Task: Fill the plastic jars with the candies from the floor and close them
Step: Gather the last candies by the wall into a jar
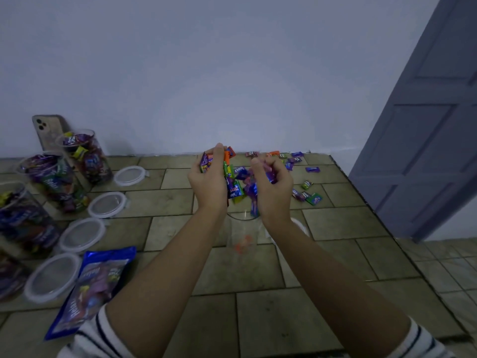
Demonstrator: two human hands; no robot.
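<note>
Partly, the right forearm point(309, 254) hides a lid point(301, 225).

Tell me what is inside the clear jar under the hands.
A few orange candies lie at the bottom of the clear jar. The forearms cover its edges, so anything there cannot be seen.

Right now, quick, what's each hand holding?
Left hand: curled round a handful of colourful wrapped candies.
Right hand: curled round purple and blue wrapped candies.
</note>
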